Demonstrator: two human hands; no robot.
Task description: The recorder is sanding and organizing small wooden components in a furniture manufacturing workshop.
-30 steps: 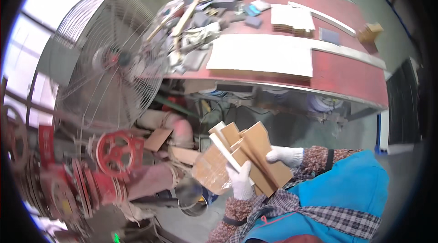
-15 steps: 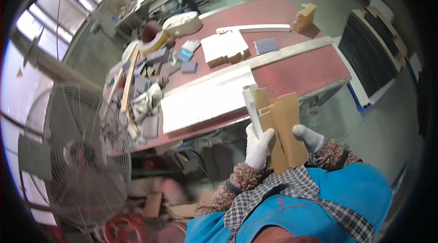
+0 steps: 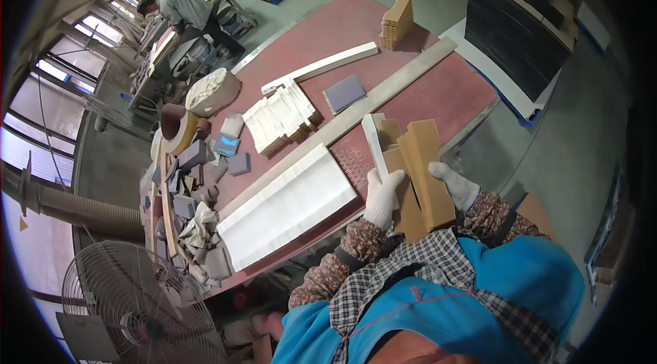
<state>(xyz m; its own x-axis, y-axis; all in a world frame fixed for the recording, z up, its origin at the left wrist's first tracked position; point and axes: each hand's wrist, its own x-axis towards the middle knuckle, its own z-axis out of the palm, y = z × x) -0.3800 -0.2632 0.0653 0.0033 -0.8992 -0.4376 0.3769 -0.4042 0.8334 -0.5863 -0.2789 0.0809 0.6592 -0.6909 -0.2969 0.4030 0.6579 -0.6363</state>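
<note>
Both my hands wear white knitted gloves. A bundle of tan, board-like flat pieces (image 3: 426,179) stands between them, slightly fanned out at the top. My left hand (image 3: 383,198) is closed on the bundle's left side, its thumb across the front. A narrow white-faced piece (image 3: 374,145) rises at that same side. At the right edge, my right hand (image 3: 454,185) grips the bundle, thumb in front and other fingers hidden behind. Just left of the bundle, a row of white-topped strips (image 3: 291,206) lies on the red table (image 3: 445,111).
A long straight bar (image 3: 383,100) crosses the table. Beyond it are a stack of white-topped pieces (image 3: 280,118), a grey-purple pad (image 3: 345,94) and a tan stack (image 3: 397,20). Sanding blocks (image 3: 195,153) clutter the left end, near a fan (image 3: 147,309). A person (image 3: 188,11) bends over another table.
My view has swung, so the table appears turned and a bent-over person shows fully at upper left. Both hands still hold the bundle, whose tan pieces are fanned a little differently.
</note>
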